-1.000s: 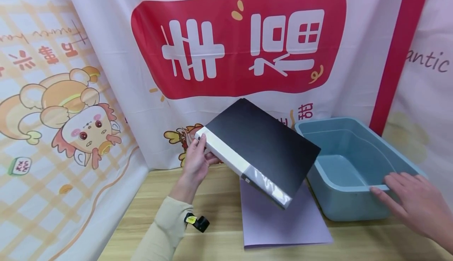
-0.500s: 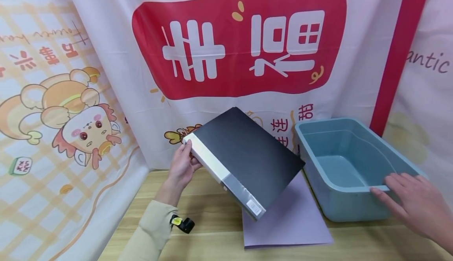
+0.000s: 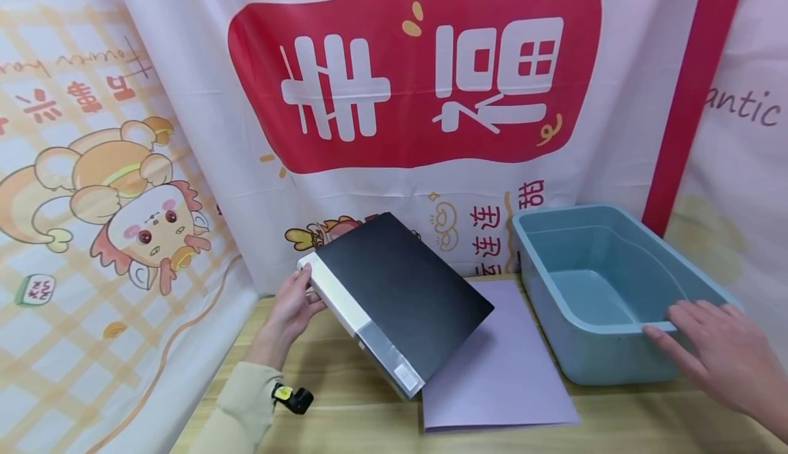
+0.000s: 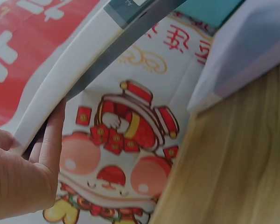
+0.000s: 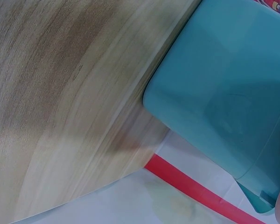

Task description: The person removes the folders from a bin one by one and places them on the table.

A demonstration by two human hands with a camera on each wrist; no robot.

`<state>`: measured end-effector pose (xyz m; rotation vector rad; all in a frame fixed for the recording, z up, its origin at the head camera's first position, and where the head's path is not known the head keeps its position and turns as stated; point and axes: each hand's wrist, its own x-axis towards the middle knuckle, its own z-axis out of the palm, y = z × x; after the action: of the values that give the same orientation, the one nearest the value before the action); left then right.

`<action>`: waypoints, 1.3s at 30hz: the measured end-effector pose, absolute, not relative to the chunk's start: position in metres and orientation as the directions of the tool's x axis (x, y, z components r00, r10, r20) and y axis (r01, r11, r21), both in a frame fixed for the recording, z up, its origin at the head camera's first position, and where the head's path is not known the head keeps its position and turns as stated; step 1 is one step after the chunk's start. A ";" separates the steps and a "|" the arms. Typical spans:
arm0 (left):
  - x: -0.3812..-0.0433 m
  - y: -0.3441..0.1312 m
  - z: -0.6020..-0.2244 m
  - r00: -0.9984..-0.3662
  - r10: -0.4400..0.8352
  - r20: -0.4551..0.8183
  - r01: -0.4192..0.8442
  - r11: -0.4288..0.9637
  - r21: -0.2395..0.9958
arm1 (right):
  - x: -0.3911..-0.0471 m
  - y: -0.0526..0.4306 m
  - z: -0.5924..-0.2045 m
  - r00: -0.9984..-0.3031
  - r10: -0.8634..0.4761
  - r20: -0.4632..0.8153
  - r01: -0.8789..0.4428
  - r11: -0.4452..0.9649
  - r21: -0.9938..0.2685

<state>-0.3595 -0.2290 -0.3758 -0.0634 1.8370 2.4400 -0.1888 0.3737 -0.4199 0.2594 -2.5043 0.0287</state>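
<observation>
My left hand (image 3: 294, 305) grips a black binder (image 3: 403, 297) by the upper end of its white spine, thumb on top and fingers underneath. The binder is tilted above the table, its lower corner overlapping a purple folder (image 3: 505, 372) that lies flat. In the left wrist view the spine (image 4: 70, 65) runs up from between thumb and fingers. My right hand (image 3: 720, 344) holds the near rim of a blue-grey plastic basin (image 3: 622, 331), fingers over the edge and thumb along the front. The right wrist view shows mostly the basin's outer wall (image 5: 224, 88), with a bit of finger at the edge.
The wooden table (image 3: 345, 399) carries the folder, with the basin standing right beside it. Printed cloth (image 3: 412, 71) hangs behind, and more cloth (image 3: 92, 201) closes off the left side. A small black camera (image 3: 298, 399) is strapped on my left wrist.
My left hand has carried the binder left and down, toward the table, uncovering more of the purple folder. The right hand and the basin have stayed in place.
</observation>
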 end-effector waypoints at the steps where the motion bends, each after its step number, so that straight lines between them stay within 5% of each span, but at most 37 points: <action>1: -0.360 -0.233 -0.378 -0.995 0.039 -0.090 -0.097 -0.268 0.959 | -0.189 0.374 -0.420 -0.794 -0.178 0.581 -0.191 0.981 0.039; 26: -0.367 -0.291 -0.417 -0.991 -0.020 -0.131 -0.124 -0.216 0.969 | -0.190 0.374 -0.420 -0.787 -0.179 0.590 -0.196 0.980 0.036; 39: -0.375 -0.326 -0.444 -0.990 -0.016 -0.141 -0.140 -0.063 0.988 | -0.190 0.374 -0.421 -0.779 -0.191 0.597 -0.205 0.978 0.045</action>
<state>-0.3753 -0.3256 -0.4440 -0.1740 2.0891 2.2237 -0.1897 0.3745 -0.4214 0.2764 -2.4846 0.0290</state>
